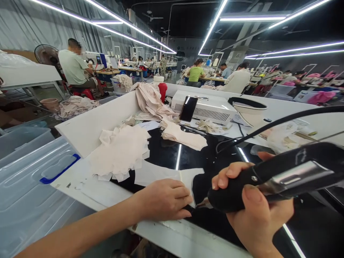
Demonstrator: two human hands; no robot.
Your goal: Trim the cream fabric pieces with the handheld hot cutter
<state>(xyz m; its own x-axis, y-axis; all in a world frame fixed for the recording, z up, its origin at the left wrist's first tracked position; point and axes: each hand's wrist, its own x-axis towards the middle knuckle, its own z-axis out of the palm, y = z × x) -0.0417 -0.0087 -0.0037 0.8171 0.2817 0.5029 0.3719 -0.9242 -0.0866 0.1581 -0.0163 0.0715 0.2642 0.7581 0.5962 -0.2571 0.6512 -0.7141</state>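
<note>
Down at the near edge of the worktop, the left hand lies flat, palm down, its fingers stretched out and pressing on a white fabric piece that rests on the glossy black surface. Nothing is gripped in that hand; it only bears down on the cloth. Just beside it, the right hand is wrapped tight around the black handle of a handheld cutting tool, thumb on the near side and the other fingers curled over the top. The tool's metal tip points left and down, meeting the fabric edge right next to the left fingertips. A black cable runs from the tool up and away to the right.

Farther back on the black surface lies a loose stack of cream cut pieces, with a folded cream piece behind it and a bigger heap of the same cloth against the white wall of the worktop. A white machine box stands beyond, a dark phone leaning on its front, and a red cup sits to its left. To the left of the worktop is a clear plastic bin with a blue handle. In the background, other people sit at sewing stations under long strip lights.
</note>
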